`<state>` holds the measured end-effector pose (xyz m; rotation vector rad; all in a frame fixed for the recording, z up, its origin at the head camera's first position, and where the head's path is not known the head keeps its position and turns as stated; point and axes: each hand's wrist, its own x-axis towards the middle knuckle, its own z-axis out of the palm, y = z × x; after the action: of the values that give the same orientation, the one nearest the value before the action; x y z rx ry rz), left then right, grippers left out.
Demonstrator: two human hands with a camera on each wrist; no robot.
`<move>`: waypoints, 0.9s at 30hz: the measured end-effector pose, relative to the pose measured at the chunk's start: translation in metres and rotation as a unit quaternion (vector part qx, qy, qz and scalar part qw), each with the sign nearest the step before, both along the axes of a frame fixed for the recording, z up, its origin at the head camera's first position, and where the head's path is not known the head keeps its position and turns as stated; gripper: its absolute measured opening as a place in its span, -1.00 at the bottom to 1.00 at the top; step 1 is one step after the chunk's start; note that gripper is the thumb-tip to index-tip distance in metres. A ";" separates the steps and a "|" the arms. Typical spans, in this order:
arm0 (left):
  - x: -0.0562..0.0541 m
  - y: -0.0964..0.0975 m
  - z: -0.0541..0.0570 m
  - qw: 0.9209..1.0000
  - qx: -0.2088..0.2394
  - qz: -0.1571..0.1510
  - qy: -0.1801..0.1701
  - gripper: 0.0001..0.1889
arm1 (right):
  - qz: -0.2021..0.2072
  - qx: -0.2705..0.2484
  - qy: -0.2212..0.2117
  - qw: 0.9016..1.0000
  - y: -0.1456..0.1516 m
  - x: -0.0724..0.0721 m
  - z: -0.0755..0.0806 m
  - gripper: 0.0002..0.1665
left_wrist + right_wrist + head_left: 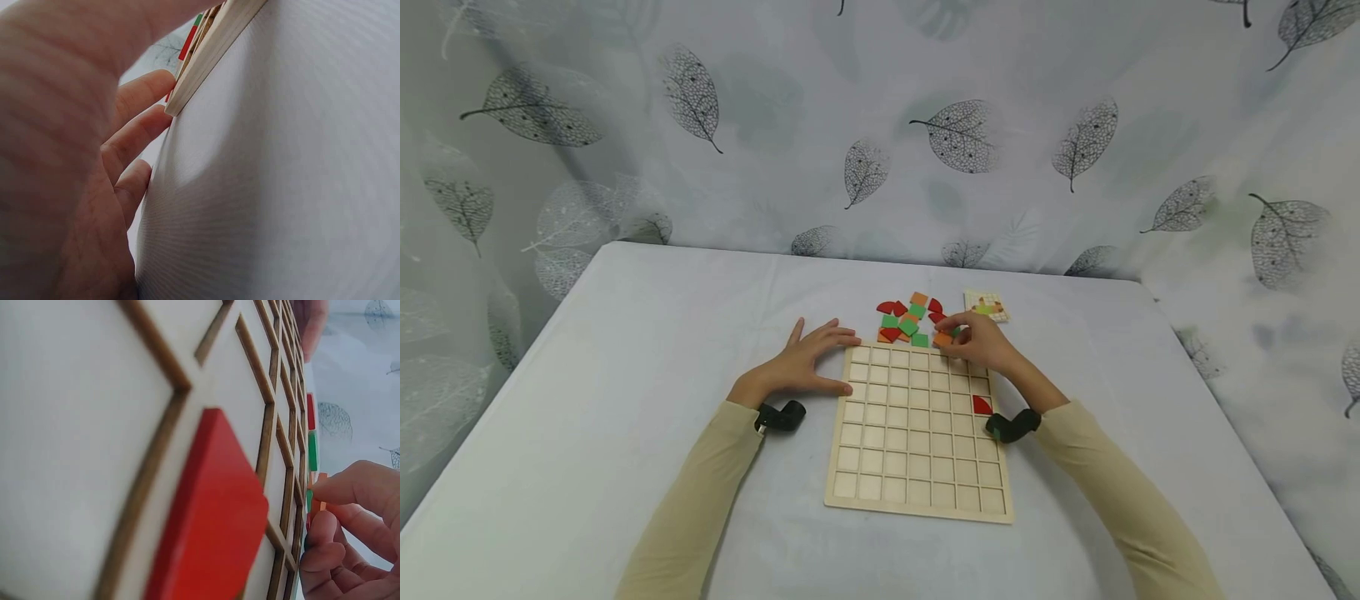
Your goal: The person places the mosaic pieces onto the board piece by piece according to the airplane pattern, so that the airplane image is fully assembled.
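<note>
Head view: grid board [896,439] bears one red quarter-circle [981,406], loose tiles [908,327] beyond, left hand [808,360] splayed, right hand [983,340] pinching orange tile [942,340].

White table [617,367]: spreading from left to right
Pale curtain [760,196]: hanging beyond the far edge
Leaf prints [964,136]: dotting the curtain

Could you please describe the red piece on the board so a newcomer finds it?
On the white-covered table lies a wooden grid board. In its rightmost column, beside the right wrist's black camera, is the red quarter-circle piece, the only coloured piece visible within the grid.
</note>
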<state>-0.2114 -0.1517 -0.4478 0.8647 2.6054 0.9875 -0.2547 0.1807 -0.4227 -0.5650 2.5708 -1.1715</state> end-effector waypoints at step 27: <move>-0.003 0.000 -0.003 1.000 -0.001 -0.001 0.002 -0.19 | -0.017 -0.022 -0.010 1.000 0.021 0.027 0.001 -0.55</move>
<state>-0.2142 -0.1521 -0.4509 0.8711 2.6075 0.9842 -0.2282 0.2018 -0.4221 -0.5184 2.5523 -1.2402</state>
